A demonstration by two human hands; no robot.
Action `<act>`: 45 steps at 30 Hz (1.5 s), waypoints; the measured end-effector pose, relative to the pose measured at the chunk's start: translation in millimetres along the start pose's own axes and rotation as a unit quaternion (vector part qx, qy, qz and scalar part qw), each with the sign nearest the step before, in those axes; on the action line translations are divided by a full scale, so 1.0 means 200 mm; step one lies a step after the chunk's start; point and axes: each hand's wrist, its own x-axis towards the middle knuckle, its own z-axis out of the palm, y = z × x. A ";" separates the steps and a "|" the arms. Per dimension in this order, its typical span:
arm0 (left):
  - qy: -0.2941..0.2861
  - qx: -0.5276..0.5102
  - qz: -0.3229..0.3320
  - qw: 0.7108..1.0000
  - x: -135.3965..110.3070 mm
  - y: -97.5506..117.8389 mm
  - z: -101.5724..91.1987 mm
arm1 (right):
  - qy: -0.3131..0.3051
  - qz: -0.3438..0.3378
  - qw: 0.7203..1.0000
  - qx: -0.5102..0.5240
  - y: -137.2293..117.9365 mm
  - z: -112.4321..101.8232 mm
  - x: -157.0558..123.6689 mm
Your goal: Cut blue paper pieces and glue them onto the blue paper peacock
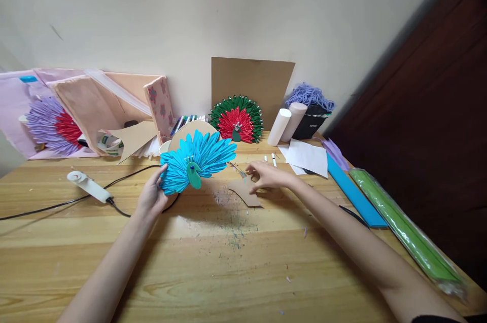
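Note:
My left hand (152,192) grips the left edge of a blue paper peacock (205,158), holding it tilted above the table. Its fan is made of bright blue feather-like pieces, with a green body and a dark blue bead on the head. To the right, my right hand (266,176) reaches over a cut piece of brown cardboard (243,192). Its thumb and fingers are apart in a curve, and I see nothing between them. Whether the fingertips touch the cardboard is unclear.
A red and green peacock (236,119) leans on a brown board (251,77) at the back. Left lies a white corded tool (89,187) before a pink box (95,105). Right are white rolls (279,127), paper sheets (307,156), a blue strip (355,191) and a green packet (407,226).

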 end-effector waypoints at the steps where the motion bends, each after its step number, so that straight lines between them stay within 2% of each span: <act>1: 0.002 -0.002 -0.002 1.000 0.00 0.00 0.00 | -0.023 -0.017 0.999 -0.014 0.01 -0.01 -0.02; 3: 0.006 -0.006 -0.006 1.000 0.00 0.00 0.01 | -0.055 -0.037 0.997 -0.035 0.04 -0.03 -0.05; 6: 0.007 -0.010 -0.009 1.000 0.00 0.00 0.01 | -0.066 -0.031 0.997 -0.017 0.06 -0.05 -0.06; 11: -0.001 -0.011 -0.009 1.000 0.00 -0.01 0.01 | -0.044 0.004 0.990 0.131 0.06 -0.12 -0.09; 14: -0.009 -0.008 -0.017 1.000 0.01 -0.02 0.00 | -0.007 0.015 0.968 0.249 0.07 -0.19 -0.12; 18: -0.019 -0.006 -0.024 1.000 0.01 -0.03 0.00 | 0.083 0.041 0.943 0.320 0.11 -0.26 -0.14; 21: -0.016 -0.005 -0.024 1.000 0.01 -0.04 0.00 | 0.121 0.066 0.909 0.394 0.16 -0.28 -0.13; 23: -0.015 -0.002 -0.025 1.000 0.01 -0.04 0.00 | 0.125 0.071 0.891 0.430 0.18 -0.27 -0.13; 29: -0.017 0.010 -0.032 0.999 0.03 -0.05 -0.02 | 0.113 0.082 0.877 0.460 0.12 -0.24 -0.12; 31: -0.015 0.015 -0.028 0.999 0.03 -0.05 -0.03 | 0.107 0.090 0.876 0.462 0.10 -0.23 -0.10; 34: -0.016 0.018 -0.030 0.999 0.03 -0.05 -0.02 | 0.126 0.094 0.901 0.405 0.10 -0.22 -0.06; 37: -0.014 0.015 -0.033 0.999 0.02 -0.04 -0.02 | 0.191 0.097 0.923 0.321 0.13 -0.21 -0.02; 41: -0.014 0.011 -0.032 0.999 0.02 -0.04 -0.01 | 0.282 0.094 0.926 0.231 0.17 -0.21 0.00; 45: -0.027 0.009 -0.038 0.999 0.03 -0.05 -0.02 | 0.348 0.076 0.923 0.146 0.17 -0.22 -0.04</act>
